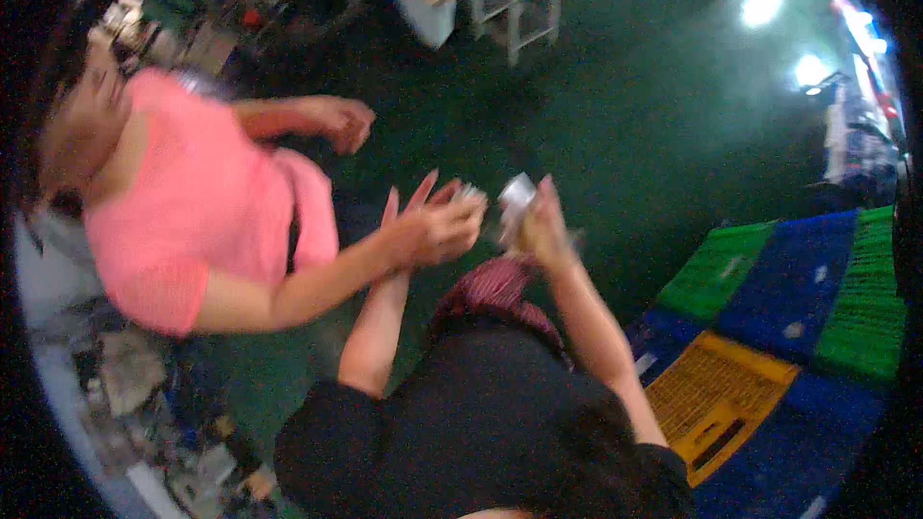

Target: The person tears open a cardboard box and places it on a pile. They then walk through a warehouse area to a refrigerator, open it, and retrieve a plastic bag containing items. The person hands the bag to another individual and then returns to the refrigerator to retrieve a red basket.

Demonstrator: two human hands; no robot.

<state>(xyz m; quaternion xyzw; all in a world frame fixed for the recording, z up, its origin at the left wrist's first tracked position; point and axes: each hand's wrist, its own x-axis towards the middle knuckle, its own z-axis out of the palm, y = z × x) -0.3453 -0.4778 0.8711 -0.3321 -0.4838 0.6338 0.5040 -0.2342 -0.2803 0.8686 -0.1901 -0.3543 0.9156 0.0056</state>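
Observation:
My left hand point(420, 194) is raised in front of me, its thumb and fingers stretched apart. A co-worker's hand point(442, 229) crosses in front of it and hides much of the palm. Between that co-worker's fingertips is a small silvery piece point(468, 194), too blurred to name. My right hand point(544, 231), a little to the right, is closed on a small whitish block-shaped piece point(517, 192) that stands out above the fingers. Motion smears its outline.
On the left stands a co-worker in a pink top point(202, 202), the other fist point(348, 125) held forward. Green and blue plastic crates point(788, 259) and a yellow crate point(721, 394) are at my right. A white-legged table point(514, 10) stands far ahead. Clutter point(183, 413) lies lower left.

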